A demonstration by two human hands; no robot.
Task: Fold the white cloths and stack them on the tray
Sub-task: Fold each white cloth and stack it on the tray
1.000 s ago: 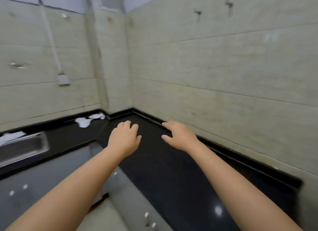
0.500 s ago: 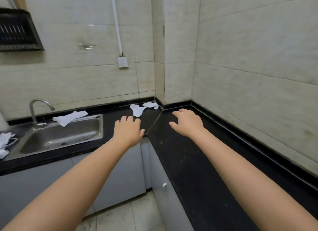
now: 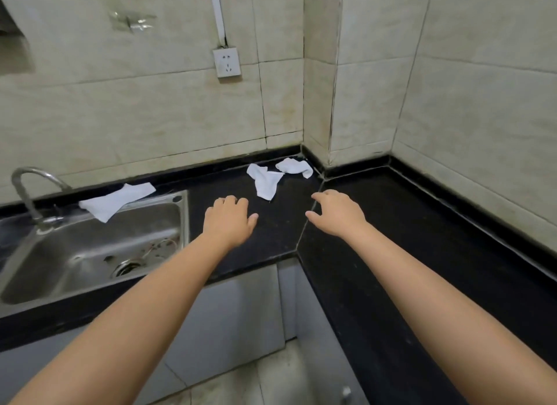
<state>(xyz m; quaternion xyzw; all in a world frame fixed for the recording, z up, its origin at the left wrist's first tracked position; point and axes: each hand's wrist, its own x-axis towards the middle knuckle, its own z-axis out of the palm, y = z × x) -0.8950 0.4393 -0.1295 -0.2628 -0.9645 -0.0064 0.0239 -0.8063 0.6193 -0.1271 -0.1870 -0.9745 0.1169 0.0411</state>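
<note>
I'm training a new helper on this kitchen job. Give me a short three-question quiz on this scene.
1. True or false: the left hand holds a cloth.
2. How many white cloths show on the counter?
3. The cloth by the tap overhangs the: A) sink B) socket C) floor

Key: 1. False; both it and the right hand are empty. 2. Three, with two near the corner. 3. A.

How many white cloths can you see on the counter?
3: one cloth by the sink over its back rim, a crumpled middle cloth ahead of the hands, a corner cloth near the wall. Others may lie outside the view.
</note>
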